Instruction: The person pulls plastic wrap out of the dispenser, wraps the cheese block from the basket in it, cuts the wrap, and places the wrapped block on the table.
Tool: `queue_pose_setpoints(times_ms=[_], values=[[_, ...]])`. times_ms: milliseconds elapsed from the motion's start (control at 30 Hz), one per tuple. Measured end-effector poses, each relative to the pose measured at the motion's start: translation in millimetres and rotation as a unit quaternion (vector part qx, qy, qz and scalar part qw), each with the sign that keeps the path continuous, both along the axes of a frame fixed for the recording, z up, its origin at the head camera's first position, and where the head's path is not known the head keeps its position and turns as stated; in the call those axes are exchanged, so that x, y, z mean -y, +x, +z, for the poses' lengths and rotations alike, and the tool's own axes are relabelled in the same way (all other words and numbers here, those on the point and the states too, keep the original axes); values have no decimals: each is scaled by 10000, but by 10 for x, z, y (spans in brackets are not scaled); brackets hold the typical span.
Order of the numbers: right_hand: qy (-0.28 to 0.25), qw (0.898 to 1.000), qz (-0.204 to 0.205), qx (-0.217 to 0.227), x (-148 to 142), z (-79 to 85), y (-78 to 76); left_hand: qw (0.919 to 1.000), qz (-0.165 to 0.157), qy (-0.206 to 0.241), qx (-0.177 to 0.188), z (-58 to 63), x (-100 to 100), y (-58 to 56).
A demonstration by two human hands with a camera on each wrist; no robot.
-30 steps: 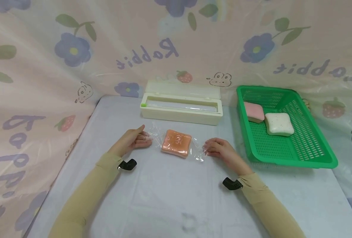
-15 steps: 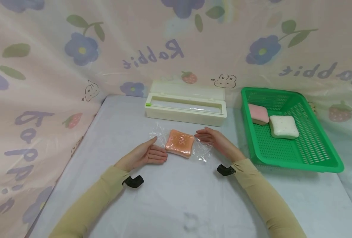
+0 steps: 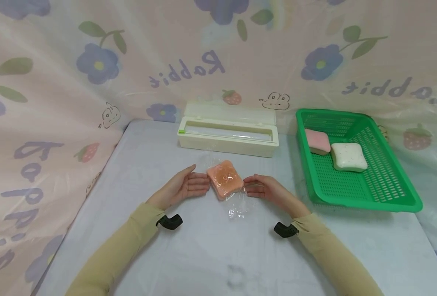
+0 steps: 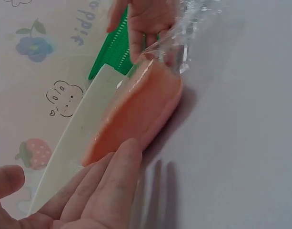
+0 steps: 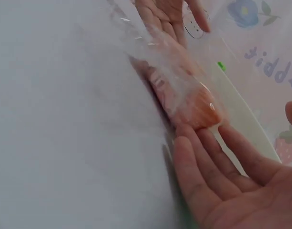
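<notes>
An orange block shaped like a slice of toast (image 3: 226, 179) lies turned at an angle on the table, wrapped in clear cling film (image 3: 237, 209) whose loose ends stick out at two sides. My left hand (image 3: 185, 186) has its fingers straight, the tips touching the block's left side. From the right, the straight fingers of my right hand (image 3: 268, 190) touch the opposite corner. In the left wrist view the block (image 4: 141, 102) stands just past my left fingertips. The right wrist view shows my right fingertips against the film-covered end of the block (image 5: 198, 109).
A long cream cling film dispenser (image 3: 227, 144) stands behind the block with its lid raised and a roll inside. To the right is a green plastic basket (image 3: 366, 202) holding a pink block (image 3: 317, 140) and a white block (image 3: 349, 156). A printed curtain (image 3: 166, 49) hangs behind the table.
Both hands have let go of the film ends and moved to the block's sides. The block has turned clockwise, so one film end now points toward me and the other away.
</notes>
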State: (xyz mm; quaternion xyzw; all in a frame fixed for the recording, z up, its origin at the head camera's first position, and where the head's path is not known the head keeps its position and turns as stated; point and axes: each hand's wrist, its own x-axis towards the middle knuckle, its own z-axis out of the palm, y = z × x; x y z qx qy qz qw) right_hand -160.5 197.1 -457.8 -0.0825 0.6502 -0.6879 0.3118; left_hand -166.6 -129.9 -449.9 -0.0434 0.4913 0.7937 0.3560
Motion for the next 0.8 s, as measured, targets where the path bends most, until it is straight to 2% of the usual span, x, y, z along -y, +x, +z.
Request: queue_pose_setpoints(times_ms=[100, 200, 267, 300, 367, 433, 533, 667, 733, 800], values=[[-126, 9999, 93, 21, 18, -19, 125, 9999, 102, 104, -17, -10, -43, -58], [66, 9996, 36, -258, 46, -26, 217, 9996, 234, 129, -17, -17, -90, -111], [439, 9959, -49, -795, 56, -26, 260, 9995, 323, 17, -57, -23, -121, -146], [657, 9908, -86, -1181, 56, -23, 276, 9993, 361, -76, -71, -26, -135, -162], [1186, 9703, -106, -2106, 51, -15, 296, 9986, 431, -275, -106, -33, -152, -191], [1619, 9357, 9, -3133, 40, -1, 301, 9978, 421, -492, -172, -37, -165, -216], [2125, 8736, 409, -4359, 27, 42, 306, 9961, 326, -783, -231, -39, -179, -242], [2812, 7918, 1289, -5267, 68, 109, 329, 9937, 59, -1025, -454, -49, -202, -266], [3153, 7442, 1740, -5625, 122, 116, 340, 9922, -26, -1103, -581, -61, -221, -279], [3464, 6889, 2081, -6017, 187, 112, 351, 9903, -68, -1208, -682, -72, -244, -291]])
